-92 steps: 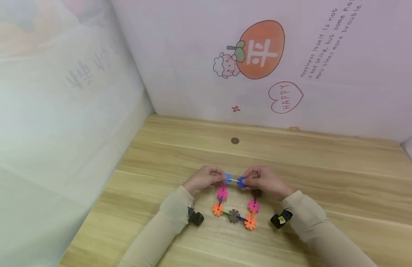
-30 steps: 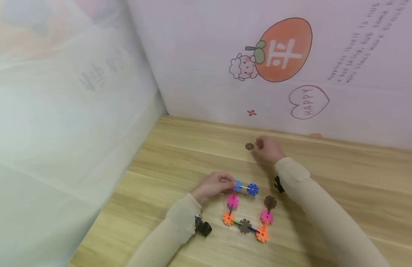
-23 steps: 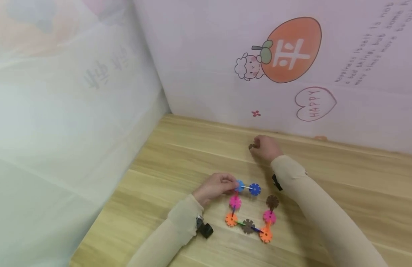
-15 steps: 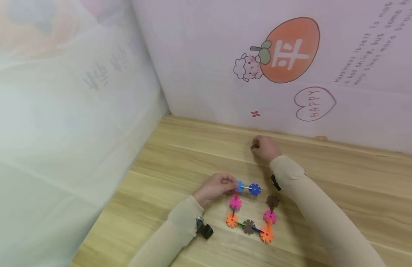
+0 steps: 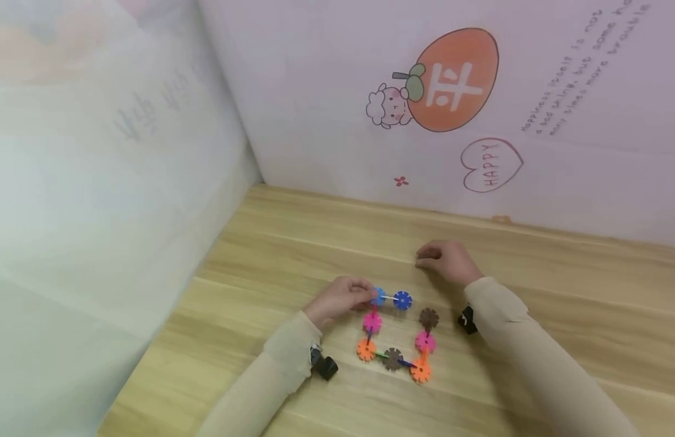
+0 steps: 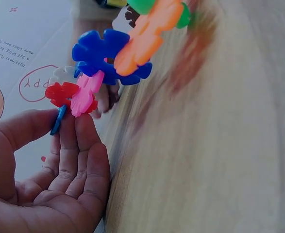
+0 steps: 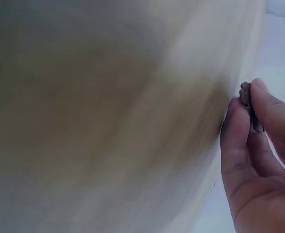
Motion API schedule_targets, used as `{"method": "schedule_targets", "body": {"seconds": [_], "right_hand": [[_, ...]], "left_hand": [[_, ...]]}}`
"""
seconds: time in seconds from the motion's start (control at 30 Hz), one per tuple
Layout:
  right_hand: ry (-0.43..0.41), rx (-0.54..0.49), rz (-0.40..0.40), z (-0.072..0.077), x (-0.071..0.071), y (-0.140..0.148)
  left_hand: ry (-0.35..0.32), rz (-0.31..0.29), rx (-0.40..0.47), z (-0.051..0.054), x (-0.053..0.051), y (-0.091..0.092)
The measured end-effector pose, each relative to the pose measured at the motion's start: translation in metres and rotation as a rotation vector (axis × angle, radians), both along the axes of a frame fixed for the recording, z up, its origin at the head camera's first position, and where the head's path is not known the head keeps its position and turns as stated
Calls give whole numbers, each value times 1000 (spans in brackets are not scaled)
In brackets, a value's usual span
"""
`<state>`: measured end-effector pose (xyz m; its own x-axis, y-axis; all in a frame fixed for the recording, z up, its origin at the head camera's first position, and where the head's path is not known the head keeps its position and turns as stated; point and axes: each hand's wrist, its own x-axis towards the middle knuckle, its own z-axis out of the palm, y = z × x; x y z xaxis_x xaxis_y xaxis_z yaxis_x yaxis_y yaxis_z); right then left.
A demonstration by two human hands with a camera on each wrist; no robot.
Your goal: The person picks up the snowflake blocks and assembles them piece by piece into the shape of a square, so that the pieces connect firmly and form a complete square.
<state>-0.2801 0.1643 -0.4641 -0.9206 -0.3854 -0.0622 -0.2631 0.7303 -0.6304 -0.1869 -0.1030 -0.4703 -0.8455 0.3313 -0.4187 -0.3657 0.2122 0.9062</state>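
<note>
My left hand (image 5: 342,297) pinches a light blue notched disc (image 6: 59,120) between thumb and fingers. That disc is one end of a chain of interlocking plastic discs, bent like an open frame. A white piece links it to a dark blue disc (image 5: 402,300); pink (image 5: 373,322), orange (image 5: 366,349) and grey-brown (image 5: 393,359) discs run down and across. The chain's other end is a brown disc (image 5: 429,318), apart from the dark blue one. Above it, my right hand (image 5: 451,261) pinches a loose brown disc (image 7: 250,108), seen edge-on in the right wrist view and hardly visible from the head.
The discs lie on a wood-grain table (image 5: 294,243). White printed sheets form a back wall (image 5: 315,121) and a left wall (image 5: 124,212). A black wrist camera (image 5: 323,364) sits beside the left sleeve, another (image 5: 468,320) by the right.
My right hand left the dark blue disc, reached to the back of the table, took the loose brown disc and has drawn back toward the chain. My left hand keeps hold of the light blue disc.
</note>
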Motion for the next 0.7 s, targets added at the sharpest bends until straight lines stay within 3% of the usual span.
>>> {"method": "schedule_targets", "body": {"seconds": [0.33,0.7], "right_hand": [[-103,-135,-70,20,54,10],[-70,-210,-55,13,103,3]], "left_hand": [[1,13,-5,4,-4,-3],[-17,9,-11,2,-1,-1]]}}
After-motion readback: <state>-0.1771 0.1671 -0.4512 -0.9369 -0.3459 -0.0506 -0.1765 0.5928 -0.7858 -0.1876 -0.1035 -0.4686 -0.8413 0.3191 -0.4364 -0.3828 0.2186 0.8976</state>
